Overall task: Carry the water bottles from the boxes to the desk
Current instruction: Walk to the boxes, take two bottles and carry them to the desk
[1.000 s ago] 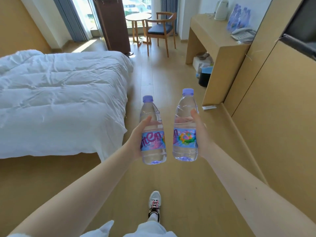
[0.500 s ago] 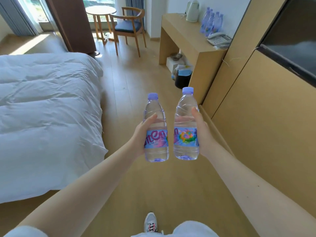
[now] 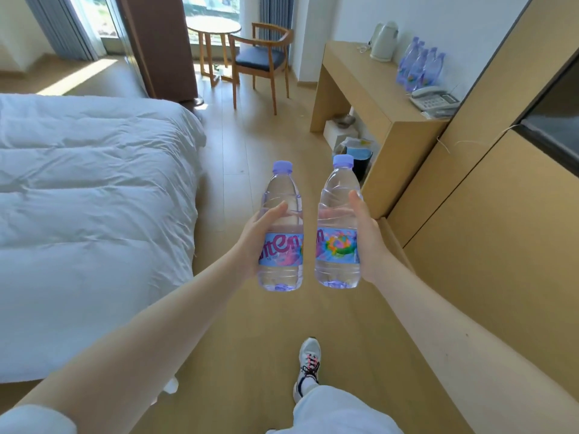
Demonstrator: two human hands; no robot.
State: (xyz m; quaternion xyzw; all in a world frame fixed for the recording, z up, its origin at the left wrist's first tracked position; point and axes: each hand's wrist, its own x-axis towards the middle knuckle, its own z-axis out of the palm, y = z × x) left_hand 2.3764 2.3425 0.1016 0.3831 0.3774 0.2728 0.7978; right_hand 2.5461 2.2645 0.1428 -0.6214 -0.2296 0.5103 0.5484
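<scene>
A wide bed with a white crumpled duvet fills the left half of the frame, and tall light wooden wall panels fill the right side, so only a strip of pale wooden floor stays free between them. At the upper right stands the light wooden bench; on its top are a white electric kettle, a group of clear bottles with purple caps and a grey desk telephone. Under the bench a dark bin with a blue bag and a white box are visible. At the top centre are a wooden armchair with a dark blue seat and a small round wooden table near the window. In the middle of the frame the left hand holds upright a clear plastic water bottle with a purple cap and a blue-pink label, the fingers wrapped tightly around its body. Just beside it, not touching, the right hand holds a second clear bottle with a purple cap and a colourful label, tilted a little to the right, the fingers also closed around it. Both bottles look full. Below, a white sneaker with black and pink laces stands on the floor.
</scene>
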